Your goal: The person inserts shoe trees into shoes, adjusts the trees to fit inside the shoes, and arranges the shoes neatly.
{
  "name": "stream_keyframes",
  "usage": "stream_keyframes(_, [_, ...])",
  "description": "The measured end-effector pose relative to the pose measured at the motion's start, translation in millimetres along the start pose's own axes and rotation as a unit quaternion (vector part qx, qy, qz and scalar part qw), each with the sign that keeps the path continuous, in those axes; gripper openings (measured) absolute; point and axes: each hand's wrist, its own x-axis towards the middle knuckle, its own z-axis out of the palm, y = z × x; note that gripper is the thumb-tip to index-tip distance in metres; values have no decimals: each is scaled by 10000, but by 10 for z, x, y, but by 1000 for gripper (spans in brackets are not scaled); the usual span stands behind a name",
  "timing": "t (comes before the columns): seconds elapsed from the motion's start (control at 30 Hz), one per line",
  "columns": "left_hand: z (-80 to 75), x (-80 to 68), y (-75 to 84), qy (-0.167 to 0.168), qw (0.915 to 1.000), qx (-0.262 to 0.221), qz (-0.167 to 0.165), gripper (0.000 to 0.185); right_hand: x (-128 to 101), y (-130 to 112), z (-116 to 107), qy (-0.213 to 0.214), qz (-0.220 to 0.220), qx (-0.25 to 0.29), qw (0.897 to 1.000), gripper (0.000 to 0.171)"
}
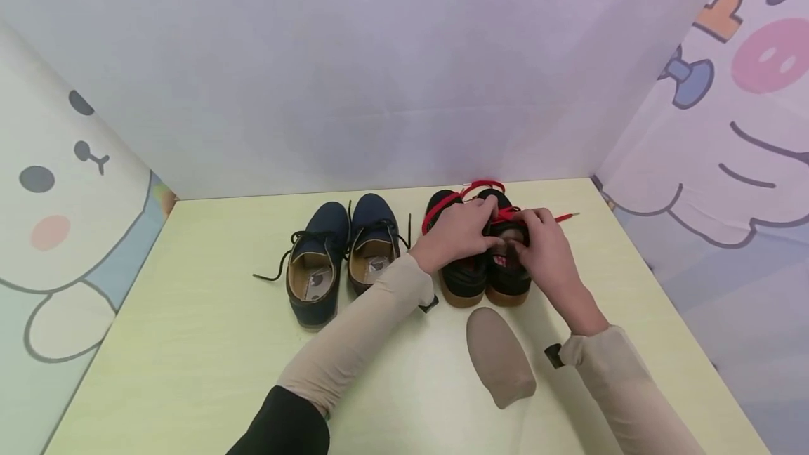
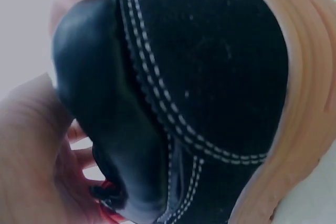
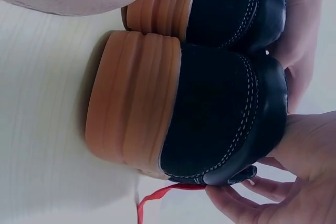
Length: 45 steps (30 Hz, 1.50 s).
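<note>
Two black shoes with tan soles and red laces stand side by side, heels toward me. My left hand [image 1: 458,230] reaches across the left black shoe [image 1: 463,283] to the right black shoe [image 1: 508,281], its fingertips at the laces and its thumb at the opening. From the other side my right hand [image 1: 546,251] grips that shoe's side, thumb at the opening and fingers outside, as the right wrist view shows. Loops of red lace [image 1: 485,184] lie over the toes, one end out to the right. A dark heel [image 2: 210,66] fills the left wrist view.
To the left stand a navy shoe [image 1: 318,230] and its mate [image 1: 373,213], with dark laces hanging loose. A beige piece with a rounded end [image 1: 499,353] lies on the pale table [image 1: 208,343] between my forearms. A plain light wall [image 1: 354,76] rises behind.
</note>
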Motion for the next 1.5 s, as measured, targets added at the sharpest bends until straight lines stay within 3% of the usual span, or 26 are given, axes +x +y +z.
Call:
stream_keyframes(0.33, [59, 29, 77, 301, 9987, 323, -270, 46, -27, 101, -46, -202, 212, -39, 9996, 46])
stream_keyframes(0.9, [152, -77, 76, 811, 9961, -39, -346, 36, -35, 127, 8, -34, 375, -22, 9993, 39])
stream_keyframes(1.17, [147, -59, 113, 774, 9962, 343, -211, 36, -91, 129, 19, 195, 373, -224, 9989, 45])
stream_keyframes(1.33, [100, -75, 89, 527, 9967, 611, -107, 40, -138, 147, 27, 240, 429, -104, 9987, 49])
stream_keyframes(1.5, [56, -161, 46, 304, 9984, 464, -94, 48, -260, 194, 41, 319, 458, 132, 9984, 49])
